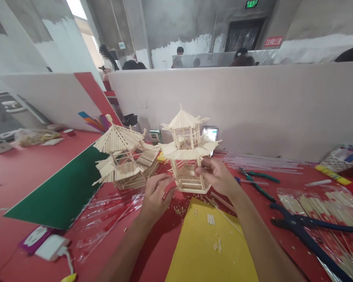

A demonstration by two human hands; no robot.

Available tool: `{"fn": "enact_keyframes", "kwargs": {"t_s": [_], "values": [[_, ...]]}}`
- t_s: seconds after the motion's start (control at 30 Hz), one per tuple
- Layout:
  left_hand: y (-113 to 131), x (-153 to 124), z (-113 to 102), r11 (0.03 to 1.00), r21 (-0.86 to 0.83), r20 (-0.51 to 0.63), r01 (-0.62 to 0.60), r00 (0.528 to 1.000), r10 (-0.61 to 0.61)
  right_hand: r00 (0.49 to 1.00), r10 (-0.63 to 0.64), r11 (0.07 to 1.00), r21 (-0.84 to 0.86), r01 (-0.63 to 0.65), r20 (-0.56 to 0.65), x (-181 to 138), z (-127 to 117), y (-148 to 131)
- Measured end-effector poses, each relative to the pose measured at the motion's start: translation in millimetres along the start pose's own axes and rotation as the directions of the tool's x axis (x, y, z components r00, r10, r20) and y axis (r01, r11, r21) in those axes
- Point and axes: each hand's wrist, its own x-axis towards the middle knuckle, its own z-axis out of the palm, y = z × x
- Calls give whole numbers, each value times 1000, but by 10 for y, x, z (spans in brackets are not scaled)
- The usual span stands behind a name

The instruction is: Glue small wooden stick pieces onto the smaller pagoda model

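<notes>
The desk (17, 168) is red. The board (61, 192) is dark green with a thin white edge, and the sheet (206, 250) is plain yellow. The held pavilion (186, 152) and the second pavilion (123, 156) are pale natural wood. The pliers (261, 180) have green handles, the cutters (308, 231) are dark blue, and the partition (253, 105) is off-white.

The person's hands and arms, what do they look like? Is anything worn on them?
Both are bare. The left hand and right hand wear no gloves, and no ring, watch or bracelet shows. The left forearm and right forearm are uncovered to the picture's lower edge; no sleeve is in view.
</notes>
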Motion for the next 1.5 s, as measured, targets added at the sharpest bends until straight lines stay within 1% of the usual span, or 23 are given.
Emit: {"fn": "enact_keyframes", "kwargs": {"t_s": [0.27, 0.43, 0.53, 0.73, 0.9, 1.1, 1.3, 1.5], "values": [[-21, 18, 28, 999, -21, 16, -39, 999, 39, 1000, -29, 999, -45, 29, 0, 13, 98, -26], [-44, 26, 13, 999, -39, 64, -34, 997, 36, 1000, -17, 995, -101, 18, 2, 5, 150, -42], [-67, 32, 8, 998, -46, 79, -45, 996, 48, 1000, -10, 996, -92, 11, 12, 3, 149, -42], [-102, 27, 16, 991, -70, 117, -111, 986, 119, 999, -38, 990, -132, 40, 18, 13, 134, -44], [-126, 15, 26, 990, -92, 144, -106, 982, 119, 999, -32, 994, -101, 35, 33, 21, 132, -20], [-128, 33, 10, 989, -68, 130, -132, 982, 140, 999, -18, 992, -124, 22, 32, 17, 129, -13], [-116, 35, -4, 984, -59, 172, -171, 969, 178, 999, -25, 988, -154, 30, 32, 18, 127, -15], [-113, 40, -2, 984, -64, 178, -166, 968, 175, 999, -17, 990, -142, 22, 38, 17, 127, -48]]}}
